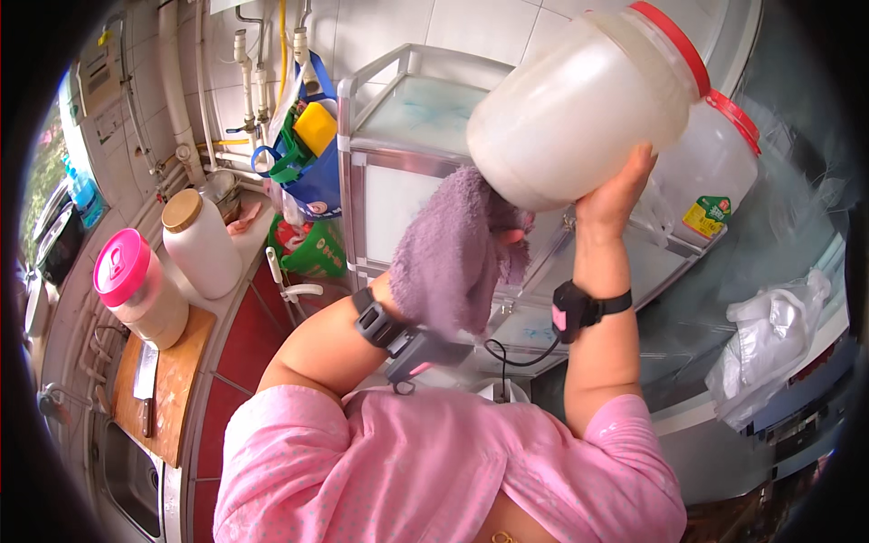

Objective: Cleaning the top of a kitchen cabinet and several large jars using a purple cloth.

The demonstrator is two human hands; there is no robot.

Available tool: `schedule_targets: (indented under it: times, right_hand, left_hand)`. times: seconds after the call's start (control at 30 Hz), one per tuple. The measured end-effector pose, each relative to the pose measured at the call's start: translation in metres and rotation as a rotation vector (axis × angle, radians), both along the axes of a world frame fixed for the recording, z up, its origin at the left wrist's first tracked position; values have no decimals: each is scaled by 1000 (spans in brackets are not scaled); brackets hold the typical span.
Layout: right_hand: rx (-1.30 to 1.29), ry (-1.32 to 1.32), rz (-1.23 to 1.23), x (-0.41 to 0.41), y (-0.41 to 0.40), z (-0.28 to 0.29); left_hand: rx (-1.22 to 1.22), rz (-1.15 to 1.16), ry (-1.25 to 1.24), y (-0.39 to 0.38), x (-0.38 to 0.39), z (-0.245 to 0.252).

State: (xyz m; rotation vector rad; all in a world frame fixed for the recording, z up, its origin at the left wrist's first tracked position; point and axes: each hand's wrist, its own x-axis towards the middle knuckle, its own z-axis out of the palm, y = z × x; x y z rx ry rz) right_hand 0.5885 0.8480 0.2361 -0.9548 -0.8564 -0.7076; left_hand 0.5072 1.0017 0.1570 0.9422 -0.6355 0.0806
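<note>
A large translucent plastic jar [577, 108] with a red lid is held up, tilted, over a glass-topped metal-framed cabinet [428, 108]. My right hand [614, 193] grips its side and underside. A purple terry cloth [448, 251] drapes over my left hand [512, 236], of which only a bit of finger shows; the cloth touches the bottom of the jar. Just behind my right hand a second large jar [699, 163] with a red lid and a green and yellow label stands on the cabinet.
On the left counter are a pink-lidded jar [153, 305], a white jar with a tan lid [204, 251], and a cleaver [145, 380] on a wooden cutting board [183, 400], beside a sink [129, 468]. Bags [312, 183] hang by the pipes. A clear plastic bag [767, 346] lies at right.
</note>
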Motion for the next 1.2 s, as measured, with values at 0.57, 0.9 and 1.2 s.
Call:
schedule_targets:
  times: [0.57, 0.9, 1.2]
  right_hand:
    - [-309, 151, -488, 127, 120, 34]
    - [-574, 231, -403, 173, 147, 28]
    - [-1336, 508, -621, 177, 144, 58]
  left_hand:
    - [3, 654, 210, 121, -68, -7]
    - [-409, 515, 287, 189, -68, -26]
    - [-144, 694, 207, 250, -79, -56]
